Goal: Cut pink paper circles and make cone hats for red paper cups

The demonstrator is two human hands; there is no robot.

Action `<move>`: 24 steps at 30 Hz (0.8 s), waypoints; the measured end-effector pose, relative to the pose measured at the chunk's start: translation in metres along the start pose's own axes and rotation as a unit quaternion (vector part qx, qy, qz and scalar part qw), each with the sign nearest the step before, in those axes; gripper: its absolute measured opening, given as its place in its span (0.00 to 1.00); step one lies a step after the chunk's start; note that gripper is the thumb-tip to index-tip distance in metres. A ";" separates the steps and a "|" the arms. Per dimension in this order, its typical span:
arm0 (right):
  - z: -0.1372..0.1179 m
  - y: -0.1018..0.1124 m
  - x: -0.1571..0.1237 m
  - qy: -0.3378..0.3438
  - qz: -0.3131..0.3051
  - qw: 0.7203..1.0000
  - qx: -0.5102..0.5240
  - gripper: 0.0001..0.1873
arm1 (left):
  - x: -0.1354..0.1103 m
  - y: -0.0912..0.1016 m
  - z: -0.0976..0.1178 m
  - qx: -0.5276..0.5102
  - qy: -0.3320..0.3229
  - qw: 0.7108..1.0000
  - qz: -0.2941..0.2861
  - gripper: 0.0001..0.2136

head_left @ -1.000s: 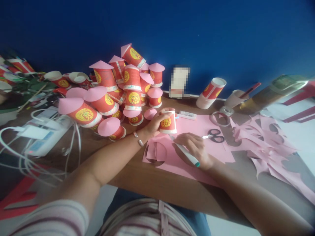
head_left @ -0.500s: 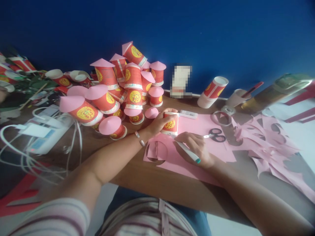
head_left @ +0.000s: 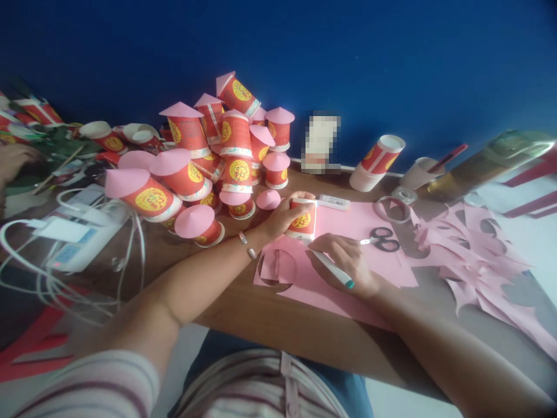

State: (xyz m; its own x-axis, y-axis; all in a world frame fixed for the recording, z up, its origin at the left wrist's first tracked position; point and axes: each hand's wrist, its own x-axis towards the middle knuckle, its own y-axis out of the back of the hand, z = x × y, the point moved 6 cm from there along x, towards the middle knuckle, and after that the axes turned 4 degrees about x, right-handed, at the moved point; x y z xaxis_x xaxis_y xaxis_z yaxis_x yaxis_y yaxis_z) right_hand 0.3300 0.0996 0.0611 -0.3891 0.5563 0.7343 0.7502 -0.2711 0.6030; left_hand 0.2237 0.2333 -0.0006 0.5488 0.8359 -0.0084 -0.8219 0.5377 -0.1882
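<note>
My left hand (head_left: 290, 215) grips a red paper cup (head_left: 302, 222) with a yellow round print and pale rims, over the pink paper. A white marker pen (head_left: 333, 268) with a green end lies in the closed fingers of my right hand (head_left: 343, 258). The pen's front end is hidden by my fingers, close to the cup's lower rim; whether it touches I cannot tell. Beneath my hands are pink paper sheets (head_left: 322, 293), with a cut circle (head_left: 287, 267) near the left edge. Black-handled scissors (head_left: 383, 239) lie on the paper, right of my right hand.
Red cups with pink cone tops (head_left: 237, 174) are piled at the back left. A white power strip (head_left: 76, 247) with cables lies left. Pink scraps (head_left: 470, 244), a tape roll (head_left: 394, 210) and stacked cups (head_left: 378, 162) are right. Another person's hand (head_left: 15, 162) shows at the far left.
The other person's hand at the far left has come further into view. My own hands, the cup and the marker pen stay nearly where they were.
</note>
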 end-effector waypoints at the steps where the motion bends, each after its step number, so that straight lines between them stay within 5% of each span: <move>1: 0.000 0.000 0.000 -0.001 0.000 1.000 -0.001 0.09 | 0.000 0.000 0.000 0.000 0.000 1.000 0.001 0.21; 24: -0.003 0.001 0.004 0.006 0.003 1.000 -0.002 0.08 | 0.000 -0.002 0.003 0.002 -0.007 1.000 -0.003 0.23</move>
State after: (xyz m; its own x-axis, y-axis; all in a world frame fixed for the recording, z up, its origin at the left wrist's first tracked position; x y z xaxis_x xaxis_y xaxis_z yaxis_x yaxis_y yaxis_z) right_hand 0.3279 0.0988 0.0659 -0.3910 0.5457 0.7411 0.7501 -0.2777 0.6002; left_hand 0.2246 0.2325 0.0031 0.5508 0.8346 0.0066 -0.8197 0.5424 -0.1841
